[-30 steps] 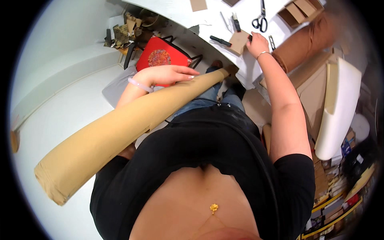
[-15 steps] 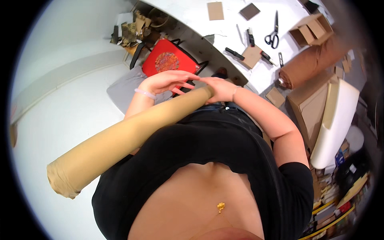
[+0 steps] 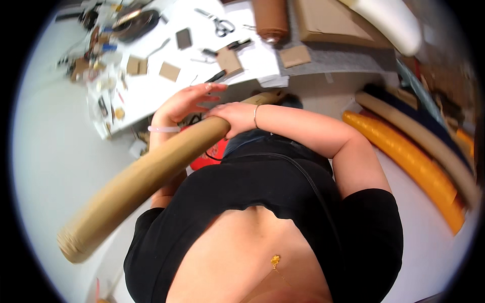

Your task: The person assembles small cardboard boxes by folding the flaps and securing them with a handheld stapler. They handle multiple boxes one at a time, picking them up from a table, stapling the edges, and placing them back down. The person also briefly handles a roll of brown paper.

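A long tan roll of sheet material (image 3: 151,166) slants across the front of my body, its near end low at the left. My right hand (image 3: 236,117) is closed around it towards its far end, which sticks out beyond the hand. My left hand (image 3: 186,102) is raised just beyond the roll, fingers stretched out and apart, close to the right hand's fingertips. The left forearm passes under the roll and is partly hidden by it.
Ahead stands a white table (image 3: 144,93) with scissors (image 3: 221,26), cardboard pieces (image 3: 170,71), cutting tools and a brown roll (image 3: 270,20). A red chair (image 3: 204,156) is partly hidden below my arms. Yellow (image 3: 404,169) and tan (image 3: 419,123) rolls lie at the right.
My view has turned so the table lies straight ahead and the rolls at the right show. The tan roll now reaches past my right hand, which was at its far end.
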A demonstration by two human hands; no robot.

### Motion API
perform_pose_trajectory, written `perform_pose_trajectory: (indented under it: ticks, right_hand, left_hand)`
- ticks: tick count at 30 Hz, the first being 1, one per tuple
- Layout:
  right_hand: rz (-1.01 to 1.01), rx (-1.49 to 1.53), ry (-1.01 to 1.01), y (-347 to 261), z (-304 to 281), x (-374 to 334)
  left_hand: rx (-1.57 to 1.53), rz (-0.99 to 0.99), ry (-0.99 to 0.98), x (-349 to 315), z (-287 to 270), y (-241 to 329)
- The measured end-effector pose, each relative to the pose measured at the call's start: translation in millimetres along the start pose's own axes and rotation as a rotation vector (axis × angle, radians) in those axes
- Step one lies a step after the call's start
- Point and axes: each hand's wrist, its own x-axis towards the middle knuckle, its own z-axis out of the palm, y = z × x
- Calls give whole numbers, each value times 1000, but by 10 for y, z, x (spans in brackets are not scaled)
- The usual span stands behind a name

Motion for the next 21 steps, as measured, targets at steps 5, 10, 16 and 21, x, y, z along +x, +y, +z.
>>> perform_pose_trajectory:
  ticks: [5, 10, 16, 21]
  right_hand:
    - [-76, 43, 577, -545, -331, -604]
    - [15, -4, 996, -791, -392, -1549]
    - [208, 207, 1849, -465, -15, -3212]
    - [261, 52, 2535, -182, 148, -5112]
  left_hand:
    - [200, 252, 70, 627, 678, 750]
    - [-386, 352, -23, 1579, 1352, 1004]
    - [-448, 413, -154, 1888, 1883, 667]
    - [-432, 383, 51, 1533, 1809, 210]
